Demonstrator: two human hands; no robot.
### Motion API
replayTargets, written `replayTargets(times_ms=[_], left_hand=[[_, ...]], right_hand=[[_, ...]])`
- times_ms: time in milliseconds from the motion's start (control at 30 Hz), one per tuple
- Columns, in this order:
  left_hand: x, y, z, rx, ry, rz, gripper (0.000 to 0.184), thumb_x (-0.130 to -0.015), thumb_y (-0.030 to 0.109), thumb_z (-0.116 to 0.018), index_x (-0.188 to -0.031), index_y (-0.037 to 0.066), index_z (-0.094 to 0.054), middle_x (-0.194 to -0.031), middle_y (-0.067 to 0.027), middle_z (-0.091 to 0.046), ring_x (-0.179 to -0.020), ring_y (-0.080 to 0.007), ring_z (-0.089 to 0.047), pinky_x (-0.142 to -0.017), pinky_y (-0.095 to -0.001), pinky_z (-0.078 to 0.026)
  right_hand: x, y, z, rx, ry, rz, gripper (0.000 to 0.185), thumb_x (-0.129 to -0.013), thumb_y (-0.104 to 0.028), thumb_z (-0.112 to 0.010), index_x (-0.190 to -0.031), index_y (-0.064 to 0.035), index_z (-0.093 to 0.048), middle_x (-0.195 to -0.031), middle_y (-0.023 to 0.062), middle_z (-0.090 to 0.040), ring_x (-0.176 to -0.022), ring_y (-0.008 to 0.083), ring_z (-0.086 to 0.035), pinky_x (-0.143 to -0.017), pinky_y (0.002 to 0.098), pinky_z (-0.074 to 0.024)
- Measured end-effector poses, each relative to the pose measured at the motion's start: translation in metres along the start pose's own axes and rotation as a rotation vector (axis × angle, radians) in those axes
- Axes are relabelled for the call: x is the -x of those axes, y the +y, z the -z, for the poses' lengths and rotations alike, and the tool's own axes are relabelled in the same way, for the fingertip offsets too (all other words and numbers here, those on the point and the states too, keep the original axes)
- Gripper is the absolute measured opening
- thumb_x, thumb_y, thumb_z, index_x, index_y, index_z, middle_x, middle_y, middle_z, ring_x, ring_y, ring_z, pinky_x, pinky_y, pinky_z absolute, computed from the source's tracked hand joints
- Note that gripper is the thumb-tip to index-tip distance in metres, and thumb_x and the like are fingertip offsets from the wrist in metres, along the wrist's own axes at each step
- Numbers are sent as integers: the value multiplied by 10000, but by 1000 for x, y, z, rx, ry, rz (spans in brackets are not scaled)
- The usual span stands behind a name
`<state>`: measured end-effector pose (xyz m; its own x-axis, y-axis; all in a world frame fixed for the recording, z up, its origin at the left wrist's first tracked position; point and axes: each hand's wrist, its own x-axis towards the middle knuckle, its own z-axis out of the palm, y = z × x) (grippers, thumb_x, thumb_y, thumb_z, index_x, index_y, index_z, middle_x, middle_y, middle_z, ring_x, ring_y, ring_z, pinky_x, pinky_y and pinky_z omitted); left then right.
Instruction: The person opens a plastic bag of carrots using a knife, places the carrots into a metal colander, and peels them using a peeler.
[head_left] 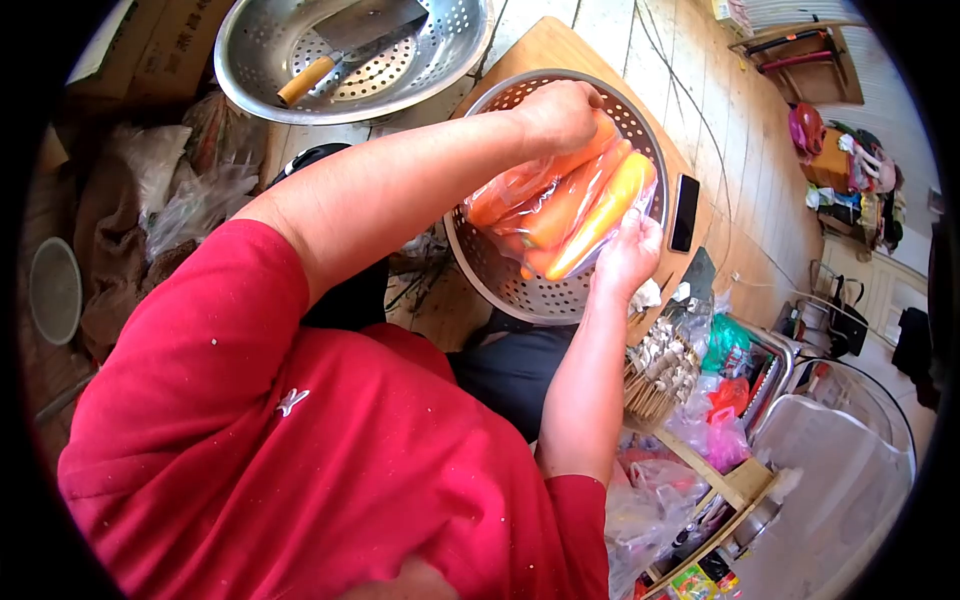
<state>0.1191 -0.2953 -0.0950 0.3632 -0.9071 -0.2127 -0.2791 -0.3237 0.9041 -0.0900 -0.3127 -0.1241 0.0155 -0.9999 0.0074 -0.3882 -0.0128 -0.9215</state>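
A clear plastic bag of carrots (565, 210) lies over a perforated metal colander (545, 300), which rests on a wooden board (545, 50). My left hand (560, 115) is closed on the bag's upper end, with its fingertips partly hidden. At the bag's lower right edge, my right hand (630, 250) pinches the plastic between thumb and fingers. The orange carrots show through the film, side by side.
Upper left, a second perforated basin (235, 70) holds a wooden-handled cleaver (370, 30). A black phone (685, 213) lies right of the colander. Skewered pieces (665, 365) and plastic bags (650, 500) are at lower right. Cables cross the floor.
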Motion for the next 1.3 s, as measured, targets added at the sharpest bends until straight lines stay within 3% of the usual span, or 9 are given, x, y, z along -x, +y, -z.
replayTargets(times_ms=[67, 400, 467, 567, 800, 933, 1000, 1100, 1300], left_hand=[[-3, -5, 2, 89, -14, 34, 339, -854, 166, -552, -1171, 73, -628, -1163, -173, -630, -1093, -300, -602, -946, -365, -458], [0, -8, 17, 134, 44, 43, 289, -836, 107, -584, -1112, 98, -669, -1031, -130, -687, -957, -249, -655, -851, -332, -497], [0, -4, 21, 316, 2, 87, 342, -794, -30, -553, -1119, 22, -646, -1028, -123, -676, -972, -203, -632, -895, -305, -476], [0, -6, 21, 370, 31, 58, 234, -790, 79, -619, -1013, 62, -688, -916, -106, -693, -862, -208, -653, -798, -319, -502], [11, 5, 19, 232, 38, 1, 269, -755, 104, -613, -1006, 35, -680, -926, -132, -690, -876, -208, -654, -793, -313, -501], [8, 5, 24, 332, 11, 54, 259, -746, 138, -620, -979, 39, -681, -890, -124, -689, -789, -216, -652, -744, -322, -511], [11, 8, 22, 345, -14, 59, 256, -744, 150, -627, -968, 38, -680, -869, -119, -688, -755, -221, -649, -727, -327, -514], [6, 4, 21, 319, 30, -12, 242, -744, 169, -624, -944, 45, -681, -823, -108, -684, -703, -222, -638, -697, -335, -517], [7, 11, 21, 288, 3, -57, 312, -786, 133, -637, -1069, 2, -649, -961, -107, -678, -906, -177, -631, -870, -300, -480]], right_hand=[[-4, 4, 3, 93, 10, 36, 154, -937, -147, -554, -947, 7, -554, -865, 59, -609, -739, 137, -558, -700, 278, -475], [19, -58, 13, -450, -52, 162, 88, -940, -95, -534, -943, -9, -516, -830, 36, -543, -712, 95, -510, -657, 253, -457], [25, -83, 15, -484, -52, 146, 92, -941, -92, -525, -964, -5, -504, -808, 46, -549, -697, 104, -529, -641, 259, -470], [27, -101, 29, -447, -86, 168, 84, -935, -76, -513, -975, -3, -504, -837, 83, -578, -709, 151, -582, -647, 289, -512], [24, -142, 64, -379, -40, 317, 125, -929, -104, -552, -981, 6, -522, -894, 121, -609, -810, 205, -620, -748, 352, -530], [30, -154, 71, -339, -67, 313, 117, -921, -94, -556, -982, 1, -528, -856, 73, -593, -719, 145, -597, -641, 286, -511], [17, -147, 67, -112, -70, 272, 79, -909, -82, -564, -971, -35, -554, -783, 17, -573, -581, 74, -527, -469, 189, -410], [6, -169, 81, -142, -31, 231, 54, -911, -95, -575, -953, -66, -559, -723, -13, -532, -516, 50, -461, -396, 184, -327], [7, -206, 90, -327, 22, 357, 95, -934, -117, -556, -912, -30, -524, -714, 25, -515, -460, 61, -389, -382, 201, -293]])
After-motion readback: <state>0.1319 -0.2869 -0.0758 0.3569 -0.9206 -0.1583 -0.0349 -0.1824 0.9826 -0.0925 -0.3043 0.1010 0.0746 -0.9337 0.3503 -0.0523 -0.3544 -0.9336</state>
